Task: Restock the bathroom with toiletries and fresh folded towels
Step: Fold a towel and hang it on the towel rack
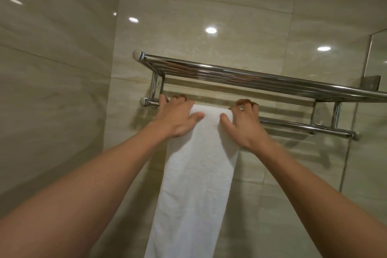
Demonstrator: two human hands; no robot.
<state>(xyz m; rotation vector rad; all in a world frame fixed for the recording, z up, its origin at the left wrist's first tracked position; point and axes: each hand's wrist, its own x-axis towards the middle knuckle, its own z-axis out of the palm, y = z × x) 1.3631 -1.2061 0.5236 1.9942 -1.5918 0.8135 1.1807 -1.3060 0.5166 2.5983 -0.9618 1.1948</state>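
A long white towel hangs folded over the lower bar of a chrome wall rack and drops out of the bottom of the view. My left hand grips the towel's left top edge at the bar, thumb on the front, fingers curled over the top. My right hand grips the right top edge the same way. Both arms reach up and forward.
The rack's upper shelf of several chrome tubes holds nothing visible. Beige glossy tiled walls meet in a corner at the left. A glass panel with a metal bracket stands at the right edge.
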